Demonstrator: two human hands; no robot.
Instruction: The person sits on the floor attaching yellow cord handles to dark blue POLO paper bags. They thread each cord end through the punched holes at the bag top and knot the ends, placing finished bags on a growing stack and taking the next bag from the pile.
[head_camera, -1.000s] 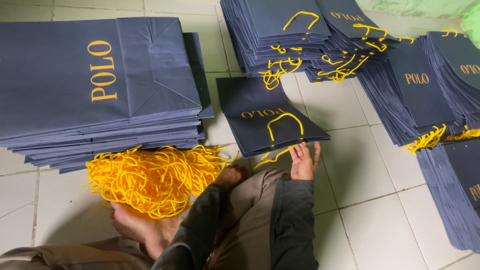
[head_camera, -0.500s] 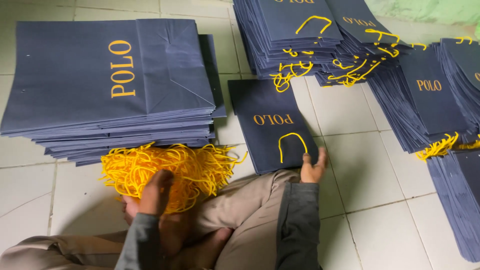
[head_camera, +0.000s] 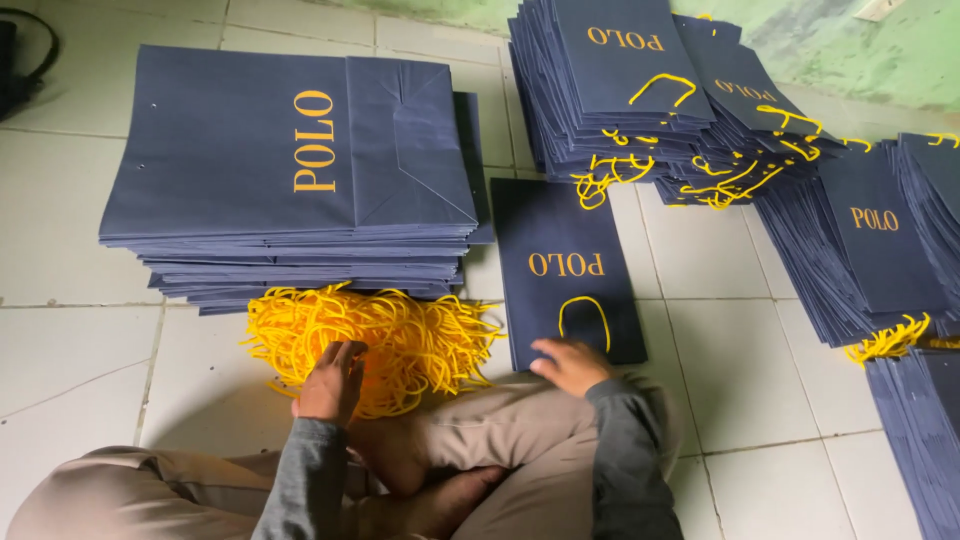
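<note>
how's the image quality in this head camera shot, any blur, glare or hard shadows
Head view: soft, even light, no glare on the tile floor; only faint shadow under the bag stack and beside the cord pile. Focus is sharp across the single bag; the left hand and right hand show little blur. Stacks lean outward near the edges, wide-angle distortion.

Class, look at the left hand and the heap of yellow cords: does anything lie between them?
Nothing visible does. The left hand already rests on the heap of yellow cords, fingers in the strands. The right hand lies apart, on the single navy bag.
</note>
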